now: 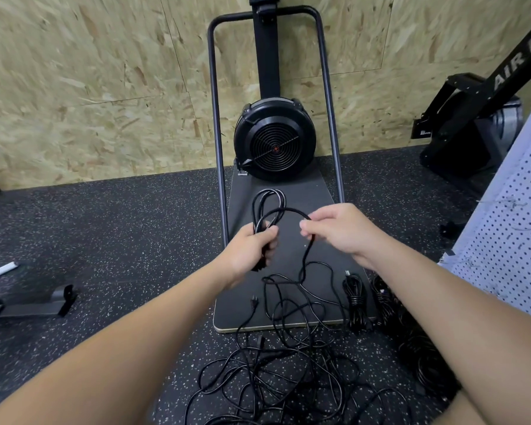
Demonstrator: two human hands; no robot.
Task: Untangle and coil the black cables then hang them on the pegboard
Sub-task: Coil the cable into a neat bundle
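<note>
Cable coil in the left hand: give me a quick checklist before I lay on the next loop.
1. Left hand grips the coil with loops standing above the fist: ok.
2. Right hand pinches the feed strand running from the coil: ok.
3. Feed strand free below the right hand: not ok, it drops into the tangled pile on the floor.
4. Loose plug clear of other strands: cannot tell.
5. Finished bundles set apart from the pile: ok, they lie to the right at the platform edge.
6. Pegboard hooks free for hanging: cannot tell, only its lower edge shows.
</note>
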